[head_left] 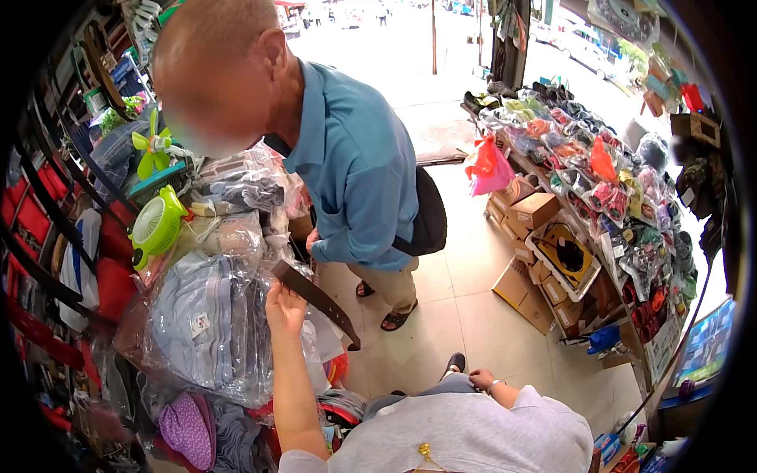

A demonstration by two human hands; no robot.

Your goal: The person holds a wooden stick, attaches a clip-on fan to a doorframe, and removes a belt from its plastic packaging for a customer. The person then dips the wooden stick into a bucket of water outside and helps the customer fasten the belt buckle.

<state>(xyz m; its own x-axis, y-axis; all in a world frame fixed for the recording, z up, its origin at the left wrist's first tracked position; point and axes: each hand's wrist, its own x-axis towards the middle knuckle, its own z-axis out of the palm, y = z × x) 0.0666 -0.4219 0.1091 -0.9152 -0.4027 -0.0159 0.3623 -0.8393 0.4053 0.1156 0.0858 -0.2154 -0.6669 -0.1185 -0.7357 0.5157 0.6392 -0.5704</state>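
Note:
My left hand point(285, 307) is closed around a dark brown belt point(319, 298), near its upper end. The belt slants down to the right, with its other end hanging over the floor. Below that hand lie folded light blue-grey garments point(201, 319) in clear plastic. My right hand point(481, 379), with a bracelet at the wrist, rests low by my leg, its fingers small in view and seemingly loose, with nothing seen in them. Across the goods from me stands a person in a blue shirt point(367, 177), head bent down toward the goods.
A green fan point(158, 225) stands on the pile at left, near several hanging belts point(59, 213). A purple dotted cap point(188, 430) lies lower down. On the right are a rack of bagged shoes point(583, 150), cardboard boxes point(535, 209) and a pink bag point(489, 167). Tiled floor point(465, 276) runs between.

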